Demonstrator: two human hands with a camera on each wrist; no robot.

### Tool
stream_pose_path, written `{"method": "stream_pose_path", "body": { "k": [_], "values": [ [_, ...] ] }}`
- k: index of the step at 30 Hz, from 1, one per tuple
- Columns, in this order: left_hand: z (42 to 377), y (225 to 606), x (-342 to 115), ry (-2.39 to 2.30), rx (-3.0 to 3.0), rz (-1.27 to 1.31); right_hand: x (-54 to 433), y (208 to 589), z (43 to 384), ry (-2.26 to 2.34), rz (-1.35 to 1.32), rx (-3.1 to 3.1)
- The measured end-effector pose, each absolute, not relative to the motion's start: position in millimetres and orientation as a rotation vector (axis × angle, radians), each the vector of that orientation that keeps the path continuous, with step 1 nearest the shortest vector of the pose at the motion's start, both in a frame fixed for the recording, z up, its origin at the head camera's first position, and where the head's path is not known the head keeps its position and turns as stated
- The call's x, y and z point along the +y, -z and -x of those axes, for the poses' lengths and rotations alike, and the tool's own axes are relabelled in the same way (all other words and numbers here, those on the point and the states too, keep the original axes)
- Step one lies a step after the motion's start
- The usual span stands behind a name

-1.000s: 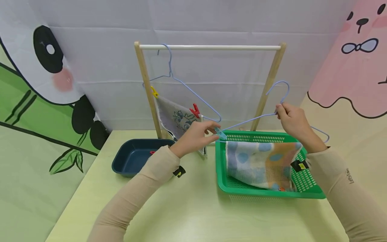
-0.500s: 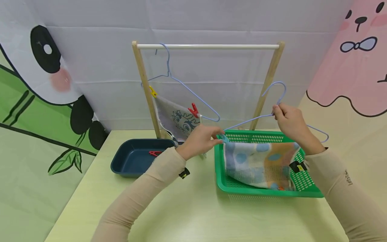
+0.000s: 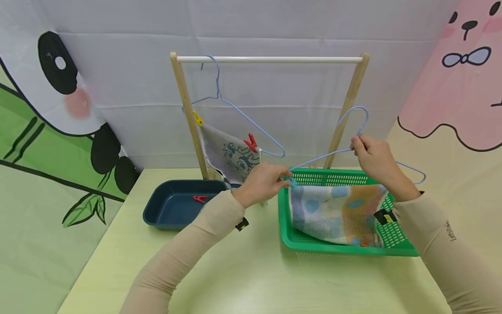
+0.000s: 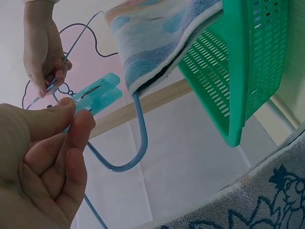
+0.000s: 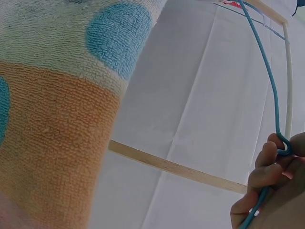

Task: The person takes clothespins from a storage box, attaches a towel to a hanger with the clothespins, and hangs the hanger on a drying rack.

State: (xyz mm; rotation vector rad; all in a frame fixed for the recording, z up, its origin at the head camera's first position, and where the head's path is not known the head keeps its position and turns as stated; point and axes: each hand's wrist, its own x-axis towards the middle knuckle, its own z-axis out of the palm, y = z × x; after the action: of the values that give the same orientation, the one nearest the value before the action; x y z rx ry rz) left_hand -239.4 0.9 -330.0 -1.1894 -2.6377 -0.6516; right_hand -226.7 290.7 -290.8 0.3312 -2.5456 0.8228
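hanger (image 4: 144,136) gripped, towel (image 3: 325,213) over green basket (image 3: 400,251), red clip (image 3: 201,199) in blue tub (image 3: 166,209)

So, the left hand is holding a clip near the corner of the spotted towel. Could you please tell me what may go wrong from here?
1. The left hand pinches the light-blue clip with its fingertips, so the clip might slip and drop.
2. The spotted towel is draped over the blue hanger; if the right hand tilts it, the towel could slide into the green basket.
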Motion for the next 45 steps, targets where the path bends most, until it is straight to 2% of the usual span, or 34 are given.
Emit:
{"method": "stream_pose_path", "body": {
  "k": [45],
  "values": [
    [243,325,12,0.372,-2.720,1.256,282,288,226,-0.787,-0.374,-2.555]
  ]
}}
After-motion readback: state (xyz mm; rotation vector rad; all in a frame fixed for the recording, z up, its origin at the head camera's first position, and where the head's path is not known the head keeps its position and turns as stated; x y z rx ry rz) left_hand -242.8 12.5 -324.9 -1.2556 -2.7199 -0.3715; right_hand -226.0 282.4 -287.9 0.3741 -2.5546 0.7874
